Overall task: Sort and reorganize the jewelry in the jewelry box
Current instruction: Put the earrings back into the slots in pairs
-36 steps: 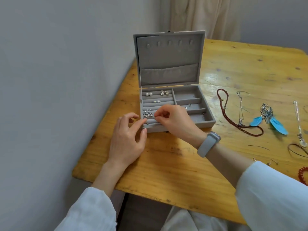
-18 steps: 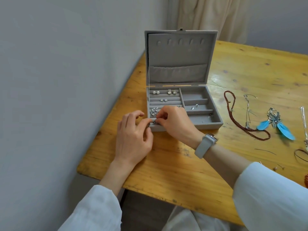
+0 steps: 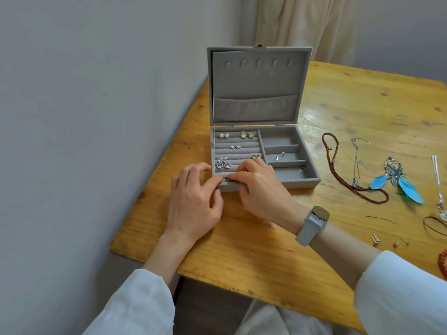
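The grey jewelry box stands open on the wooden table, its lid upright. Pearl studs, silver earrings, a small pair and dangling silver earrings sit in its left rolls. My left hand pinches the box's front left rim between index finger and thumb. My right hand curls over the front roll, its thumb tip meeting my left index finger. It seems to pinch a small earring, which its fingers hide.
A dark red bead necklace, a silver chain, blue feather earrings and small studs lie on the table right of the box. A grey wall runs close along the left.
My right hand has come down from the middle rolls to the box's front roll. My left index finger has slid up onto the front rim to meet it.
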Motion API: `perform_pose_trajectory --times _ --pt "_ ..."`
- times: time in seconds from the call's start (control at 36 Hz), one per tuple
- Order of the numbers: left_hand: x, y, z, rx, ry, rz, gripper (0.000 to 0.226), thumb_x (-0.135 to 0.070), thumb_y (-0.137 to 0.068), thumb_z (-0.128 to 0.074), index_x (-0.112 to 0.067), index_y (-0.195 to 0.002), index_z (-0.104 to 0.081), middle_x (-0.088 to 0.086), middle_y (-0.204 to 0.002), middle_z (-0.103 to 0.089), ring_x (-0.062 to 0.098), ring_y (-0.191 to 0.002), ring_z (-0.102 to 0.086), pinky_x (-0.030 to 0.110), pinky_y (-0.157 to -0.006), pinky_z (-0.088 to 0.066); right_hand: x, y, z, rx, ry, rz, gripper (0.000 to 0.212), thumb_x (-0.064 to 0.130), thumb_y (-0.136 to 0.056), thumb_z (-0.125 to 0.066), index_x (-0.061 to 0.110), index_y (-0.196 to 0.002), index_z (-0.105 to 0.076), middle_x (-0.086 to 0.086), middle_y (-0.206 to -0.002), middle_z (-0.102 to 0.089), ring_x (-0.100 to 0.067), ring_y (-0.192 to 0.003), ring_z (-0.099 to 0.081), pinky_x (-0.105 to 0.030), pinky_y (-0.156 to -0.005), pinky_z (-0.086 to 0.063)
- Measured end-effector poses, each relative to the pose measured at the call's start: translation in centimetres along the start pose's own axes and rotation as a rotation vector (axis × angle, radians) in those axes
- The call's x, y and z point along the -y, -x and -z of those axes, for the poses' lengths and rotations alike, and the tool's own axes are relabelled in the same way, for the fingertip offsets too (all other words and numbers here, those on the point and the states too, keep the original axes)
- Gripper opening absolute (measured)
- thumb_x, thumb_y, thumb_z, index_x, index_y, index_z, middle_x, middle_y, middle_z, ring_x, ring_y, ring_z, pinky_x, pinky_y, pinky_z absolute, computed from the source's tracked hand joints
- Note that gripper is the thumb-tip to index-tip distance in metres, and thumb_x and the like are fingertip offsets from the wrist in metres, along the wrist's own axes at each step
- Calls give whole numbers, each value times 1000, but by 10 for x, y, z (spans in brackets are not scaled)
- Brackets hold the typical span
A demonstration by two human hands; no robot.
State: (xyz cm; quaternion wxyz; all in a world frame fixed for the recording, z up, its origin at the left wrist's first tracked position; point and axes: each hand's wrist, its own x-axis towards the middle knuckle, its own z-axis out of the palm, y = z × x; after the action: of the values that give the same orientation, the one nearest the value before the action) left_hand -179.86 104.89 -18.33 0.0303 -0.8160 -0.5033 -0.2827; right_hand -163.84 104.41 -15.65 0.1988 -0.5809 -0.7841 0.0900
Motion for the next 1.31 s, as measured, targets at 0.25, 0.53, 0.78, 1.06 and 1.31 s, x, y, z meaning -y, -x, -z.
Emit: perform_pose_trajectory --times 0.25,0.53,0.78,1.06,1.31 --pt "0 -1 0 9 2 4 27 -23 -79 -52 -16 -100 -68 9 -111 -55 23 -108 -45 34 -82 -39 -3 4 0 -35 -14 -38 35 7 -85 -45 15 -114 -63 -4 -103 -57 -25 -101 -44 -36 -80 -35" --pt "-1 -1 -1 2 -17 2 27 -23 -79 -52 -14 -100 -67 9 -111 -55 24 -108 -46 37 -82 -41 -1 4 -6 -61 29 10 50 23 -77 -25 17 -102 -69 -3 -91 -59 -27 -87 -50 -33 -68 -32" --pt "0 0 -1 -10 -14 -2 28 -23 -79 -50 -15 -100 -67 9 -111 -56 23 -107 -46 36 -81 -41 -3 6 -7 -51 -1 9 54 26 -78 -22 17 -111 -64 -2 -98 -58 -22 -94 -46 -30 -73 -28" --pt "-15 5 4 -84 105 13 28 -21 -82 -50 -14 -105 -65 8 -111 -57 23 -107 -50 37 -85 -42 -23 41 20 -221 -152 -19 33 7 -82 -44 10 -106 -66 -4 -98 -62 -22 -94 -53 -36 -77 -43" --pt "-116 11 -14 19 370 -124 29 -21 -84 -50 -13 -109 -63 3 -106 -58 16 -102 -52 33 -85 -45 -76 111 68 -280 -177 -211 29 -4 -84 -53 11 -105 -65 -3 -93 -62 -20 -90 -55 -31 -79 -44"
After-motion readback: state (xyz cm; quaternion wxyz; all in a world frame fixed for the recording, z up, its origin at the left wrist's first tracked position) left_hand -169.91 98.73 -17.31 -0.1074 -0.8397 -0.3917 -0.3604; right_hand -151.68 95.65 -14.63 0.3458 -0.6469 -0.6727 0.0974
